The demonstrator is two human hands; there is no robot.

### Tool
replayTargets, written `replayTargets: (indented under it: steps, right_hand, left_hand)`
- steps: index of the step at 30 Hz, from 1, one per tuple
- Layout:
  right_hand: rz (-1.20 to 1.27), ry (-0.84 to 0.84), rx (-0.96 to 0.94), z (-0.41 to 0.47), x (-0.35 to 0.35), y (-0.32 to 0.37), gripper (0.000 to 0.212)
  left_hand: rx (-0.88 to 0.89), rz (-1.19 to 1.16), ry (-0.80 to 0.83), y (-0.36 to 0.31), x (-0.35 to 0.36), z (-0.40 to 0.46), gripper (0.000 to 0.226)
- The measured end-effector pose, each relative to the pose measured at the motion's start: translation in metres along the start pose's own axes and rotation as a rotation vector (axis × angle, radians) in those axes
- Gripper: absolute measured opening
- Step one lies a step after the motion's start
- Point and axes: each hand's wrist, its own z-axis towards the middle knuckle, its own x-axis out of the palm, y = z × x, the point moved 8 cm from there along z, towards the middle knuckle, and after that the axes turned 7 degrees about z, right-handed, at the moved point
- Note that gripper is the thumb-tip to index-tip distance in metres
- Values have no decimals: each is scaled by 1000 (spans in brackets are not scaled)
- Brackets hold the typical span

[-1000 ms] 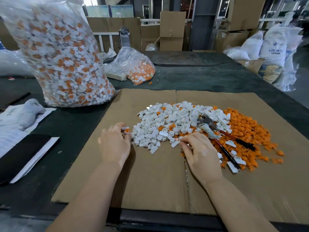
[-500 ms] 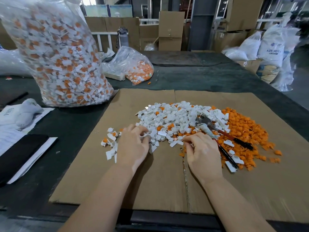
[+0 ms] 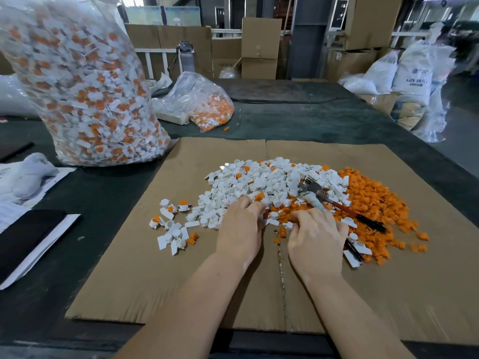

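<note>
The left hand (image 3: 239,229) and right hand (image 3: 317,239) lie side by side, knuckles up, fingers bent into the near edge of the white pieces (image 3: 259,185); whether either pinches a piece cannot be told. That pile stretches left to right across the cardboard (image 3: 129,268), meeting the orange pieces (image 3: 375,203) at its right end. On it lie pliers (image 3: 339,206), head far-left, handles near-right. Since half a second ago the left hand has slid right, away from the small scatter (image 3: 172,226); the right hand has stayed.
</note>
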Motion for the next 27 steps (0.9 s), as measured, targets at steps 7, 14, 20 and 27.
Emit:
replayTargets:
  steps: [7, 14, 20, 27]
  right_hand:
    - [-25, 24, -123, -1, 1, 11, 15]
    - [-118, 134, -173, -2, 7, 17, 23]
    - [-54, 105, -158, -1, 5, 17, 25]
    - [137, 85, -115, -1, 4, 12, 7]
  left_hand:
    - [38, -26, -21, -9, 0, -2, 27]
    - [44, 42, -17, -12, 1, 0, 29]
    - [69, 31, 16, -14, 2, 0, 24]
    - [47, 28, 51, -14, 4, 1, 25]
